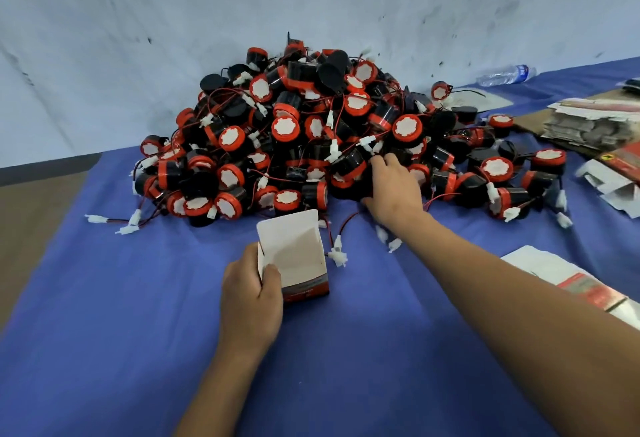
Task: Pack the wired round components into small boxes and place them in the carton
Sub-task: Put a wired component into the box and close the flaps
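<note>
Head view, left hand [250, 298] gripping small box [299, 258], right hand [393, 190] grasping component [349, 168]

Left hand [251, 301] around open box [294, 256] (right hand [393, 190] in component pile [294, 131]).

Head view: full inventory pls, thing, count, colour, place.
round components: large pile, too many to count, black and red with white faces and wired plugs, table centre against the wall
small box: one, white inside, red base, open top, in front of the pile
flat boxes: one stack, grey and white, far right
water bottle: one, clear, lying at back right
tablecloth: one, blue, covers the table
left hand: grips the small box
right hand: curled on a component at the pile's edge
</note>
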Demonstrator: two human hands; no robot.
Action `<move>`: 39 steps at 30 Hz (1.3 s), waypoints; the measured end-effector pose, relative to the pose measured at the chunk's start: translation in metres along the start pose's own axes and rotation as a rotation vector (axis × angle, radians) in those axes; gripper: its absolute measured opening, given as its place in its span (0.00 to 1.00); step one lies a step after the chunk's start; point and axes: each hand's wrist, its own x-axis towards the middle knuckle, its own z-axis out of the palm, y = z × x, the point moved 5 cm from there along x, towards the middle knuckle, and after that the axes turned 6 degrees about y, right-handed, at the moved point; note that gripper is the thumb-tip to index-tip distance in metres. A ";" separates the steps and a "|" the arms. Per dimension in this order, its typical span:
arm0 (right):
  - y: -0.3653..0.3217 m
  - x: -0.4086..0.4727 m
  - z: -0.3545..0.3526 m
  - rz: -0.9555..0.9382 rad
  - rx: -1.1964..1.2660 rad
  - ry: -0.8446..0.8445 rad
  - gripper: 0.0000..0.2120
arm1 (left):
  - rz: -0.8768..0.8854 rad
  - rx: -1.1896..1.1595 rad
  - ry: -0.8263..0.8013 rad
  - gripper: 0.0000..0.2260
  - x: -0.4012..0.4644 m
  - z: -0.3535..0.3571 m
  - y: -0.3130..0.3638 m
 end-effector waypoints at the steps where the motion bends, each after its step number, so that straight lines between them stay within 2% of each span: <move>1: -0.003 -0.002 -0.001 0.004 0.018 0.025 0.29 | -0.013 -0.016 0.013 0.08 0.000 -0.001 0.001; 4: -0.013 -0.023 -0.016 0.032 0.180 0.200 0.28 | -0.034 -0.066 0.065 0.13 0.000 -0.007 0.004; 5: -0.015 -0.033 -0.024 0.056 0.340 0.312 0.26 | -0.041 -0.083 0.089 0.14 0.000 -0.010 0.005; 7: -0.012 -0.055 -0.039 0.107 0.780 0.528 0.16 | -0.057 -0.092 0.130 0.13 0.001 -0.017 0.003; 8: -0.011 -0.063 -0.041 0.121 0.924 0.582 0.11 | -0.069 -0.089 0.147 0.14 0.002 -0.019 0.002; 9: -0.013 -0.067 -0.042 0.098 0.938 0.584 0.10 | -0.085 -0.089 0.161 0.15 0.003 -0.021 0.001; 11: -0.025 -0.066 -0.035 -0.018 0.642 0.431 0.16 | -0.127 -0.104 0.182 0.16 0.004 -0.025 -0.002; 13: -0.035 -0.065 -0.012 -0.120 0.235 0.156 0.31 | -0.149 -0.117 0.189 0.17 0.003 -0.026 -0.003; 15: -0.044 -0.066 0.008 -0.193 0.085 -0.022 0.37 | -0.143 -0.112 0.184 0.17 0.004 -0.025 -0.002; 19: -0.063 -0.071 0.021 -0.203 0.383 -0.064 0.25 | -0.133 -0.121 0.183 0.19 0.004 -0.025 0.000; 21: -0.074 -0.081 0.025 -0.230 0.523 -0.074 0.28 | -0.125 -0.118 0.193 0.18 0.004 -0.026 0.001; 23: -0.076 -0.089 0.017 -0.219 0.682 0.003 0.29 | -0.127 -0.100 0.222 0.16 0.004 -0.028 0.000; 25: -0.070 -0.093 -0.001 -0.167 0.806 0.149 0.23 | -0.154 -0.077 0.275 0.11 0.006 -0.032 -0.003; 27: -0.062 -0.092 -0.021 -0.058 0.985 0.253 0.17 | -0.184 -0.058 0.316 0.09 0.007 -0.036 -0.007; 28: -0.059 -0.092 -0.028 0.037 1.134 0.251 0.18 | -0.195 -0.057 0.322 0.09 0.008 -0.037 -0.009; 29: -0.058 -0.093 -0.031 0.163 1.308 0.182 0.22 | -0.203 -0.059 0.316 0.09 0.008 -0.037 -0.009; 30: -0.061 -0.094 -0.030 0.272 1.471 0.044 0.26 | -0.211 -0.064 0.303 0.09 0.008 -0.036 -0.010; 31: -0.065 -0.097 -0.029 0.317 1.588 -0.118 0.29 | -0.213 -0.066 0.287 0.10 0.009 -0.036 -0.010; 32: -0.071 -0.102 -0.029 0.284 1.649 -0.255 0.28 | -0.210 -0.072 0.269 0.10 0.009 -0.035 -0.010; 34: -0.083 -0.109 -0.035 0.085 1.612 -0.364 0.21 | -0.193 -0.087 0.224 0.09 0.009 -0.035 -0.009; 39: -0.111 -0.124 -0.053 -0.301 1.111 -0.095 0.22 | -0.148 -0.122 0.146 0.14 0.009 -0.035 -0.007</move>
